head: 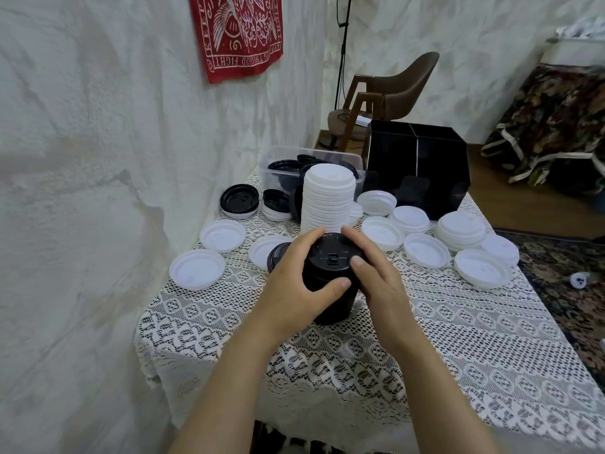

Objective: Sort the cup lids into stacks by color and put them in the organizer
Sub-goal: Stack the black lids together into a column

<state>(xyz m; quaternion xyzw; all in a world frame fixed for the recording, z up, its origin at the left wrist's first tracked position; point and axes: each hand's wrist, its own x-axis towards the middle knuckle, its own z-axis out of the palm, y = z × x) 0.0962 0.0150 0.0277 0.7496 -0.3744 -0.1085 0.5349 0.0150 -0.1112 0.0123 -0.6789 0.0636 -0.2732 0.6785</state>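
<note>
Left hand [289, 285], right hand [379, 285], one black stack [329, 304]

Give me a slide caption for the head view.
Left hand and right hand grip a black lid stack; white lid stack and organizer behind.

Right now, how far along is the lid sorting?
Partway. Done: a tall white stack stands on the table. In hand: the left hand and right hand grip a black stack. Remaining: loose white lids lie around, black lids sit in the clear bin, and no stack shows in the black organizer.
</note>
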